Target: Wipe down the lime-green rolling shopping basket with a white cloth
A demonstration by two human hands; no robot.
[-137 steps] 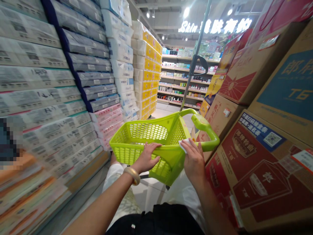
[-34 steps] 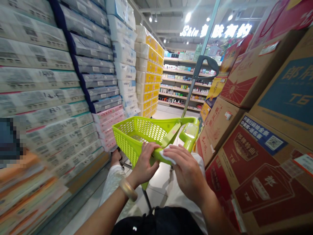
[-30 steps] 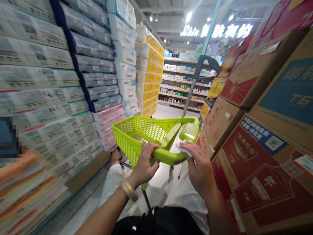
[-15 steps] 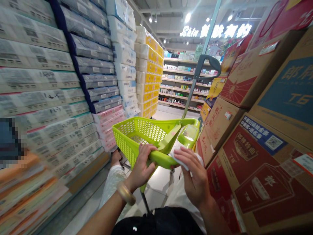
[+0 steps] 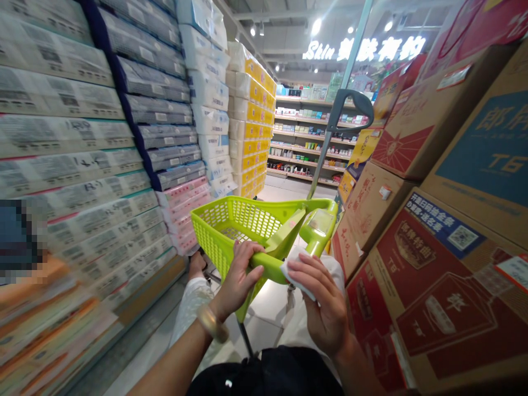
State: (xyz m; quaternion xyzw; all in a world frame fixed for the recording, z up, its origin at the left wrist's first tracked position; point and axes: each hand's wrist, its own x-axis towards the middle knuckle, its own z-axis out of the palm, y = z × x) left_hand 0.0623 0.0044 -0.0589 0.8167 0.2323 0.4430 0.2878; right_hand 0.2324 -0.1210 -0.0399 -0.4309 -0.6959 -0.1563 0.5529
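Note:
A lime-green plastic shopping cart [image 5: 212,236] with perforated basket walls stands right in front of me. My left hand [image 5: 239,275] wraps round the left part of its handlebar [image 5: 270,267], a gold-coloured bangle on the wrist. On the bar's right part, my right hand [image 5: 319,294] presses a folded white cloth or tissue [image 5: 292,257] under its fingers. Beside the bar, a clear-windowed green panel [image 5: 319,221] sits at the cart's right corner. A flat light-green flap [image 5: 286,231] slants inside the basket's near end.
Tall stacks of packaged tissue [image 5: 251,126] line the left side. Cardboard cartons [image 5: 437,286] are piled close on the right. Beyond the cart, a grey pole handle [image 5: 350,113] rises before stocked shelves [image 5: 305,132]. A person's foot [image 5: 197,265] shows left of the cart.
My right hand has slid the white cloth slightly left along the handlebar, uncovering more of the green corner. The left thumb has shifted up a little; the cart has barely moved.

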